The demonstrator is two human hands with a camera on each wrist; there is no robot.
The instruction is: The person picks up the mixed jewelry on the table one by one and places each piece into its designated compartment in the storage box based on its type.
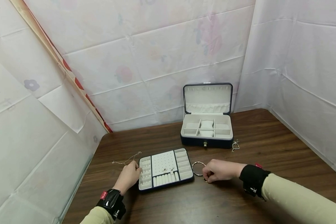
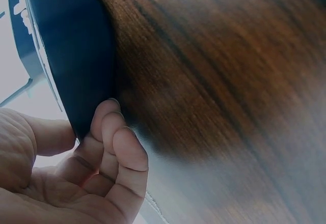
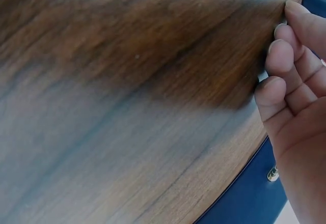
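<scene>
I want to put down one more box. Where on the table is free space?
Bare wood lies right of the jewelry box toward the wall, and along the near edge below both hands. Crowded: around the tray, with necklace and ring beside.

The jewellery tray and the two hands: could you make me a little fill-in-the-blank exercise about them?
1. The left hand grips the ____ edge of the jewellery tray.
2. The jewellery box at the back of the table stands with its lid ____.
3. The right hand rests beside a round metal ____ lying right of the tray.
4. A thin chain lies on the table to the ____ of the tray.

Missing words: left; open; ring; left
</scene>
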